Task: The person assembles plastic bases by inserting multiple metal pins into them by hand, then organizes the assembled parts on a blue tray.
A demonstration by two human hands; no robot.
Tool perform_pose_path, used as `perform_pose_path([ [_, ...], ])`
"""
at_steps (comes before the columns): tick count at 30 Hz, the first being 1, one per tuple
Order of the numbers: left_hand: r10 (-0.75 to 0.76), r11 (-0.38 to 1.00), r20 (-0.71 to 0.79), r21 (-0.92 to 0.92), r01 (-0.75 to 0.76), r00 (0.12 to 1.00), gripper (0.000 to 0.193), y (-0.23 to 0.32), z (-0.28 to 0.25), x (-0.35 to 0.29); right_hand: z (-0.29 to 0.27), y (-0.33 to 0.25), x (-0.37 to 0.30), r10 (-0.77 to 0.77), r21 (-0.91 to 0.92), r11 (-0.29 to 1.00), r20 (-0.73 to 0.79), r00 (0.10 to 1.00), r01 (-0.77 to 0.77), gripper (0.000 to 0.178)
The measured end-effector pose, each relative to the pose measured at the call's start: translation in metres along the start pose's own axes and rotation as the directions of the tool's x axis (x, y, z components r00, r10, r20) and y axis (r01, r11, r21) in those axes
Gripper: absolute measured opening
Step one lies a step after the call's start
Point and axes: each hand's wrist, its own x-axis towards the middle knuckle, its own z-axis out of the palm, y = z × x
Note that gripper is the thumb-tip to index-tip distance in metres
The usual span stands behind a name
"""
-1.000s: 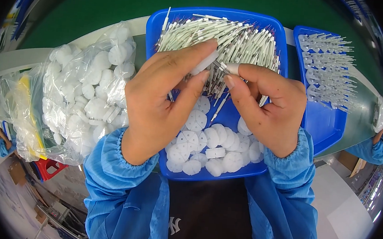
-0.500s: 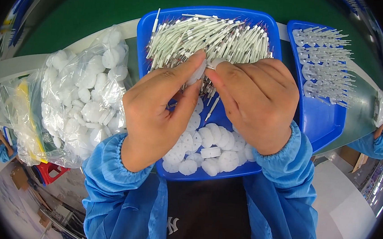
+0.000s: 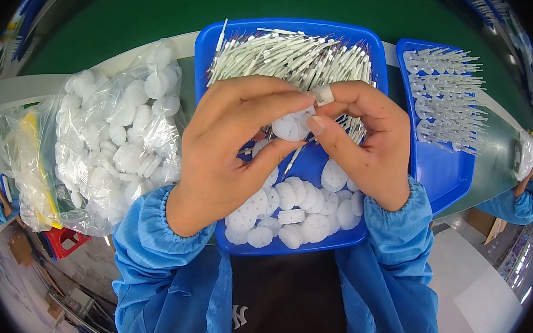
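Note:
Over the middle blue tray point(image 3: 385, 69), my left hand point(image 3: 234, 139) pinches a round white plastic disc point(image 3: 290, 127) between thumb and fingers. The disc's face is tilted toward me, and thin lines show on it. My right hand point(image 3: 365, 143) is closed at the disc's right edge, its thumb touching the rim. White wrapping covers the right index fingertip. Any small part between the right fingertips is hidden. Behind my hands lies a heap of thin pale sticks with wire ends point(image 3: 275, 57). Loose white discs point(image 3: 315, 228) fill the near part of this tray.
A clear plastic bag of white discs point(image 3: 126, 115) stands at left. On the right, a second blue tray point(image 3: 438, 174) carries rows of discs fitted with sticks point(image 3: 447, 99). A red stool point(image 3: 65, 243) is below the left table edge. Other people sit at both sides.
My hands have turned, and the disc, edge-on before, now faces me. The right thumb and index finger have spread somewhat. The trays appear slightly lower in the view.

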Motion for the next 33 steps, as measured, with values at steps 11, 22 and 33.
perform_pose_path([
  [11,0.03,0.997,0.14,0.065,-0.039,0.99,0.057,0.004,-0.005,0.004,-0.007,-0.006,0.004,0.319,0.4,0.85,0.125,0.939,-0.342,0.014],
  [22,0.182,0.972,-0.017,0.154,-0.177,0.983,0.06,0.0,0.005,0.005,-0.003,-0.007,0.005,0.202,0.336,0.911,0.145,0.969,-0.24,0.02],
  [33,0.276,0.944,-0.026,0.197,-0.266,0.961,0.059,-0.003,0.005,0.0,-0.005,-0.003,-0.001,0.201,0.407,0.872,0.203,0.958,-0.27,0.025],
])
